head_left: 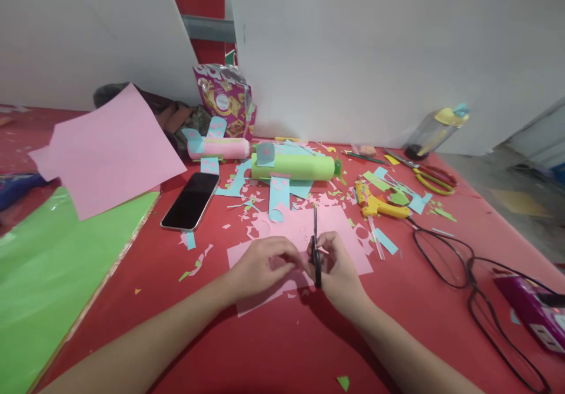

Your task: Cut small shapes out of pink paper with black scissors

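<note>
My right hand (342,279) is closed around the dark handles of a pair of scissors (316,259), whose narrow blades point away from me. My left hand (265,264) pinches just left of the scissors; whatever lies between its fingertips is too small to make out. Beneath both hands lie pink paper sheets (353,244) with cut-out edges. Just beyond them, a green paper-covered tube (293,167) with light blue wing and tail pieces lies on its side. A similar pink tube (225,148) with blue pieces lies behind it to the left.
Paper scraps litter the red table (212,347). A phone (190,201), pink sheet (115,147) and green sheet (66,282) lie left. A yellow glue gun (382,207), its cable, pliers (435,179), a purple power strip (529,309) and a bottle (436,132) are right. A snack bag (227,100) stands behind.
</note>
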